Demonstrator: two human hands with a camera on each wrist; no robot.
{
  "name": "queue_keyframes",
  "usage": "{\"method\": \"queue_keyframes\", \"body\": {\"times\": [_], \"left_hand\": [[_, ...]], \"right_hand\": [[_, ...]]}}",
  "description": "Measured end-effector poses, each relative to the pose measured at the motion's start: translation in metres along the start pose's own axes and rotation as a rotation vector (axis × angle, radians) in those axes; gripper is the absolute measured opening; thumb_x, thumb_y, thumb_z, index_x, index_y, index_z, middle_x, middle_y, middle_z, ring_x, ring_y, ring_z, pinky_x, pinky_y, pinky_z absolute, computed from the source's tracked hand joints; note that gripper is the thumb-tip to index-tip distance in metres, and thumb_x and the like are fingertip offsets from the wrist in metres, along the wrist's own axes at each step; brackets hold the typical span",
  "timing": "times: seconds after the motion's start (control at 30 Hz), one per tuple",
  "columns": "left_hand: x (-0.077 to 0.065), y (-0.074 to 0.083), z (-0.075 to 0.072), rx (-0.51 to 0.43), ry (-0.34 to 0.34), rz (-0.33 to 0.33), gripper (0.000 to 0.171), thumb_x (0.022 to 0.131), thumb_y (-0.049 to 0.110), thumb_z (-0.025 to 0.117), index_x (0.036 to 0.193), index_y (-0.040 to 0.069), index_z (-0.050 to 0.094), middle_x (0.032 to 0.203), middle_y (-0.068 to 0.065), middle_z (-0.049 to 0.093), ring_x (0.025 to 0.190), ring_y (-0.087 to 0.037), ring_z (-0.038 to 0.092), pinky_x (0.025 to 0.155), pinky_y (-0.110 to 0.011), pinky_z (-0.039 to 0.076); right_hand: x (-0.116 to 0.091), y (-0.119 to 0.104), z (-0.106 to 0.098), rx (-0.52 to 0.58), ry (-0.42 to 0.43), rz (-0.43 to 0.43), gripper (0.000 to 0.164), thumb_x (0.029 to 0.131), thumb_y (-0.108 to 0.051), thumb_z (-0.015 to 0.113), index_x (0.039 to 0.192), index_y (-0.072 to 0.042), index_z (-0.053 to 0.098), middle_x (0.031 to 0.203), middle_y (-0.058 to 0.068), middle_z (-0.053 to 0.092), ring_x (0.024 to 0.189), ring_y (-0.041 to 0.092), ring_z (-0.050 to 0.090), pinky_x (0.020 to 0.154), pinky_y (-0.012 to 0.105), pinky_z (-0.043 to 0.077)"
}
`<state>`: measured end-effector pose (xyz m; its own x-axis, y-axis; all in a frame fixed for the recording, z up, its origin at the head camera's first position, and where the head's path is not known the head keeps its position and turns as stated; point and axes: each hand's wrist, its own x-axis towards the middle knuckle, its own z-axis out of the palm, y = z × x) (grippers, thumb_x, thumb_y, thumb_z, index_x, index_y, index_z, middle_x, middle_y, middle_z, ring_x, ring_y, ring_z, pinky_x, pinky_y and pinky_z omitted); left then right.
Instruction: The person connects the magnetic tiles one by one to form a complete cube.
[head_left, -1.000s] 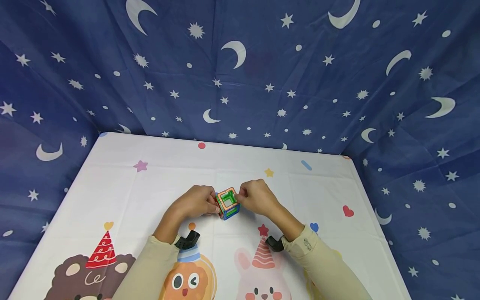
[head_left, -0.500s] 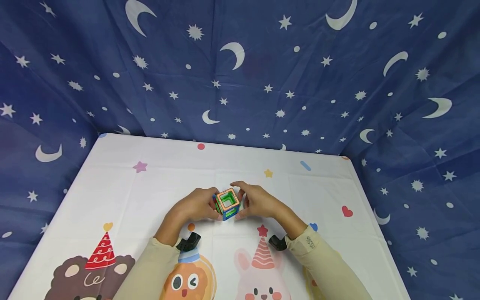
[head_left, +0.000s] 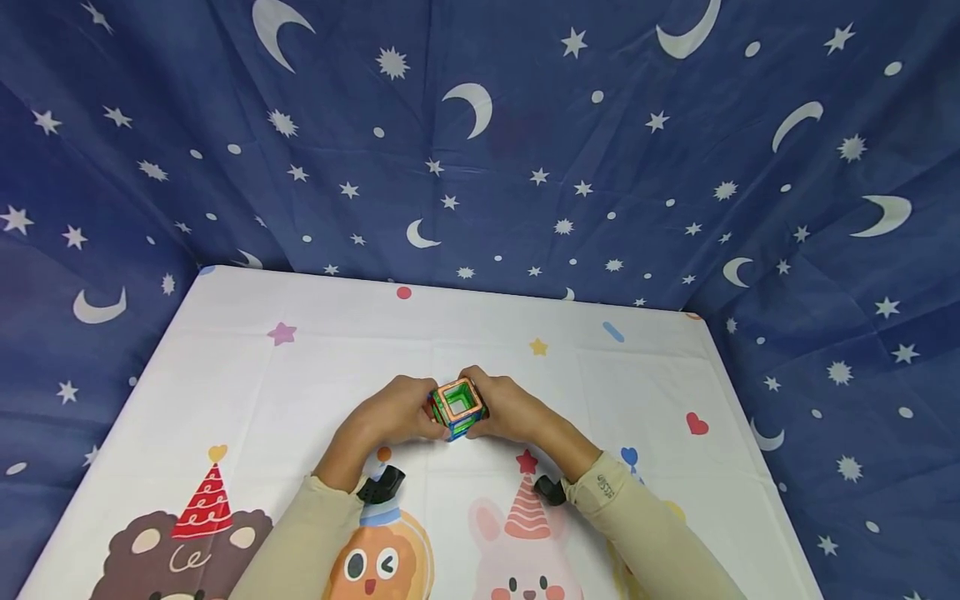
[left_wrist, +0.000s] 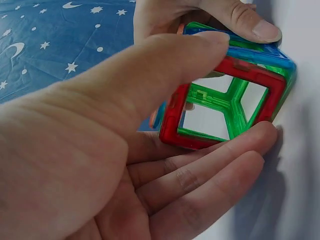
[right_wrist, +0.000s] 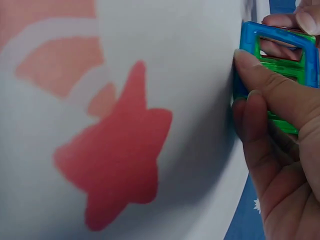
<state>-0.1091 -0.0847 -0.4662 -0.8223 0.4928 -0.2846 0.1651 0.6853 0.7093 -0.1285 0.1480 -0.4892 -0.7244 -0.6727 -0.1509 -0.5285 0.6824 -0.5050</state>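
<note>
A small cube of magnetic tiles [head_left: 467,414], open square frames in several colours, is between my hands over the middle of the table. An orange frame faces up. My left hand [head_left: 399,410] grips the cube's left side; in the left wrist view its thumb lies over a corner of the red tile [left_wrist: 174,120], with fingers below. My right hand [head_left: 512,408] holds the opposite side. The right wrist view shows its thumb across a blue tile [right_wrist: 285,36], fingers curled around the edge. Green frames [left_wrist: 231,107] show through the red one. The hands hide parts of the cube's sides.
A white tablecloth [head_left: 360,350] printed with party animals and shapes covers the table. Dark blue curtains [head_left: 517,150] with moons and stars hang behind and at both sides. Black wrist cameras [head_left: 382,485] sit at both cuffs.
My right hand's fingers come off the cube's top right edge, spread apart, then close around its right side. The left hand keeps its grip, and the cube stays nearly in place.
</note>
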Motion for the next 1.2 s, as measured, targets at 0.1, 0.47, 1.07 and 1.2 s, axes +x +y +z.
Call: {"method": "queue_keyframes", "body": {"times": [0.1,0.47,1.07,1.2], "left_hand": [[0.001,0.000,0.001,-0.003,0.008,0.004,0.039,0.080,0.031,0.088,0.103,0.008,0.066,0.083,0.001,0.064,0.075,-0.013,0.057,0.070,-0.028,0.049],[0.002,0.004,0.005,0.017,0.024,-0.017,0.038,0.082,0.033,0.087,0.101,0.007,0.066,0.082,0.002,0.065,0.072,-0.012,0.057,0.067,-0.027,0.049],[0.006,-0.003,0.005,0.009,0.029,0.023,0.082,0.083,0.041,0.085,0.144,-0.005,0.053,0.099,-0.003,0.071,0.083,-0.012,0.058,0.081,-0.031,0.051],[0.004,-0.007,0.001,-0.038,0.003,0.055,0.080,0.090,0.038,0.079,0.148,-0.007,0.046,0.085,0.003,0.065,0.073,-0.010,0.055,0.069,-0.025,0.047]], "right_hand": [[-0.001,0.000,0.000,-0.002,0.015,0.001,0.083,0.077,-0.025,0.092,0.141,-0.013,0.040,0.113,0.006,0.073,0.101,0.016,0.070,0.087,0.031,0.057],[-0.002,-0.003,0.008,-0.024,0.055,0.042,0.091,0.077,-0.031,0.091,0.149,-0.014,0.039,0.121,0.010,0.073,0.107,0.018,0.070,0.093,0.033,0.057],[-0.009,-0.006,0.000,0.127,0.010,0.095,0.101,0.083,-0.049,0.083,0.160,-0.010,0.029,0.105,0.002,0.073,0.089,0.008,0.067,0.080,0.026,0.055],[-0.012,-0.001,-0.005,0.253,-0.058,0.060,0.092,0.095,-0.048,0.070,0.163,-0.008,0.022,0.084,-0.005,0.075,0.070,0.006,0.068,0.071,0.024,0.052]]}}
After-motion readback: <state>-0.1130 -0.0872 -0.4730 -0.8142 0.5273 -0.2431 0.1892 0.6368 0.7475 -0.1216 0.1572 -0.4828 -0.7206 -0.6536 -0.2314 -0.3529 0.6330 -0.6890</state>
